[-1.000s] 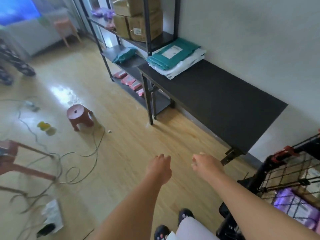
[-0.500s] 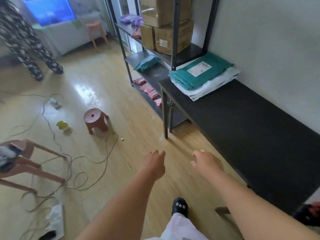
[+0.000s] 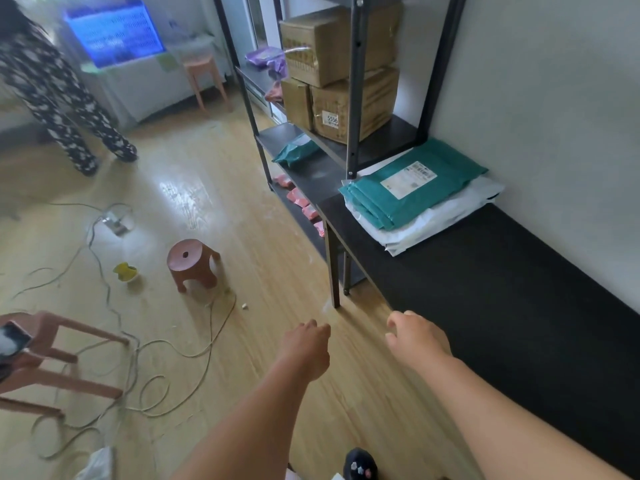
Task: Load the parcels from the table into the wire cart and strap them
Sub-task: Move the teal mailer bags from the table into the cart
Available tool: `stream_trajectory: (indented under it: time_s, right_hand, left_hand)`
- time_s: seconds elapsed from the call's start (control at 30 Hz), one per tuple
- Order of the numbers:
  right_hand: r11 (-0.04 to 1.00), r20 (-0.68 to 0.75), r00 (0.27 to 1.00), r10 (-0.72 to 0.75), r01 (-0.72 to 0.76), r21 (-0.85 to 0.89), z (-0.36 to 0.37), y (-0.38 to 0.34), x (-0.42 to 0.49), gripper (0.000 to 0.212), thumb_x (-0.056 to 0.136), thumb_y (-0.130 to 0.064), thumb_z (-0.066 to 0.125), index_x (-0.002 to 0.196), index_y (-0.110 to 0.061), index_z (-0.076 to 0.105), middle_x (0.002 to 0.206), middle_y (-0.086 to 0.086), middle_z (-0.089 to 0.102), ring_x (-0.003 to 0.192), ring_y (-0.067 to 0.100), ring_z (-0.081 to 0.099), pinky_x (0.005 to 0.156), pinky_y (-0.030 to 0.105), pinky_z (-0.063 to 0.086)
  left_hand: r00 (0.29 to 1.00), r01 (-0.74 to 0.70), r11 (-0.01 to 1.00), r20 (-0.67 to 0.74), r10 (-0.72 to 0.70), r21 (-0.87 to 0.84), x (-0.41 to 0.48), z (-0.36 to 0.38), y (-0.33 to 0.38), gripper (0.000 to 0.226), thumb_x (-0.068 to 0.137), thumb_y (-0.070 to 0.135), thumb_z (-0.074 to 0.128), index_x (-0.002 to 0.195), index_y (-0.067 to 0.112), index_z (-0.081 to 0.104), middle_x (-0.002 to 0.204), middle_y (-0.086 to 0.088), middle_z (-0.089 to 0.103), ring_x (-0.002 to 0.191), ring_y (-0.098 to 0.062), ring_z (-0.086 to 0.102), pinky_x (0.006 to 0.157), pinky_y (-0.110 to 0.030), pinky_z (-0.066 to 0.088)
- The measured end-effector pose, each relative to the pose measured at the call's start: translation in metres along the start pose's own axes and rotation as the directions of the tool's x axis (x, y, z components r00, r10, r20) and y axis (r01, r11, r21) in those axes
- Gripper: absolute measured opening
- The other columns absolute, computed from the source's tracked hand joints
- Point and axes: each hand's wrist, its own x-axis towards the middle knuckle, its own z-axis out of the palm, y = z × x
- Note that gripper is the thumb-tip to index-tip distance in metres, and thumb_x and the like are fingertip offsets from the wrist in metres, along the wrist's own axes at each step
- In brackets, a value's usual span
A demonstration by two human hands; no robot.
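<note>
Head view: both grips empty, parcels on counter

1. Left grip is extended forward above the floor. Its fingers are loosely curled and it holds nothing.
2. Right grip is extended beside it, near the front edge of the counter. Its fingers are also loosely curled and it holds nothing. The grips are apart and touch no object.
3. The parcels lie stacked at the far end of the counter, close to the wall. A teal parcel with a white label lies on top, and white parcels lie beneath it. The stack is well apart from both grips.
4. A rack stands just past the far end of the counter. One shelf carries cardboard boxes, one stacked on two others. The shelf below holds a teal bag. Pink packets lie on the lowest level.
5. On the floor are a low stool, loose cables and a yellow item near the stool. A chair at the left edge carries a phone.
6. A second person's patterned trouser legs stand at far left, near a lit screen.
</note>
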Motion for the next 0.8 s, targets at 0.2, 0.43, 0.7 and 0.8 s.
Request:
stream_trajectory:
  time_s: [0.2,0.43,0.7,0.8]
  right_hand:
    - [0.999,-0.03,0.999,0.037,-0.036,0.031,-0.026,-0.001,0.04,0.024,0.1,-0.031,0.045,0.121,-0.025,0.055,0.12,-0.004,0.059,0.101,0.017,0.058,0.074,0.029,0.042]
    - [0.971,-0.081,0.981,0.177,-0.161,0.177,-0.055,-0.016,0.098,0.024,0.098,-0.031,0.049,0.121,-0.026,0.058,0.117,-0.007,0.064,0.101,0.015,0.06,0.077,0.029,0.049]
    - [0.846,-0.111,0.897,0.428,-0.354,0.399,-0.088,-0.056,0.179,0.019,0.098,-0.028,0.048,0.114,-0.026,0.058,0.11,-0.006,0.065,0.09,0.015,0.061,0.074,0.031,0.055]
    - [0.787,-0.102,0.859,0.501,-0.405,0.465,-0.096,-0.073,0.2,0.023,0.098,-0.029,0.049,0.118,-0.026,0.058,0.111,-0.005,0.065,0.094,0.016,0.062,0.078,0.033,0.056]
  left_hand:
    - [0.998,-0.054,0.998,-0.034,0.053,-0.031,0.046,-0.026,0.004,0.048,0.094,0.009,0.045,0.141,0.02,0.044,0.131,-0.005,0.052,0.119,-0.024,0.051,0.093,-0.034,0.047]
    - [0.988,-0.146,0.989,-0.06,0.145,-0.022,0.118,-0.069,-0.004,0.043,0.092,0.013,0.046,0.135,0.019,0.049,0.128,-0.006,0.054,0.117,-0.026,0.052,0.094,-0.038,0.048]
    - [0.963,-0.263,0.943,-0.114,0.244,-0.206,0.217,-0.135,-0.037,0.037,0.09,0.006,0.044,0.122,0.019,0.057,0.117,-0.003,0.056,0.107,-0.023,0.055,0.082,-0.031,0.048]
    - [0.955,-0.297,0.923,-0.095,0.282,-0.243,0.251,-0.155,-0.045,0.044,0.09,0.008,0.046,0.131,0.023,0.053,0.121,-0.001,0.054,0.111,-0.022,0.053,0.09,-0.036,0.051]
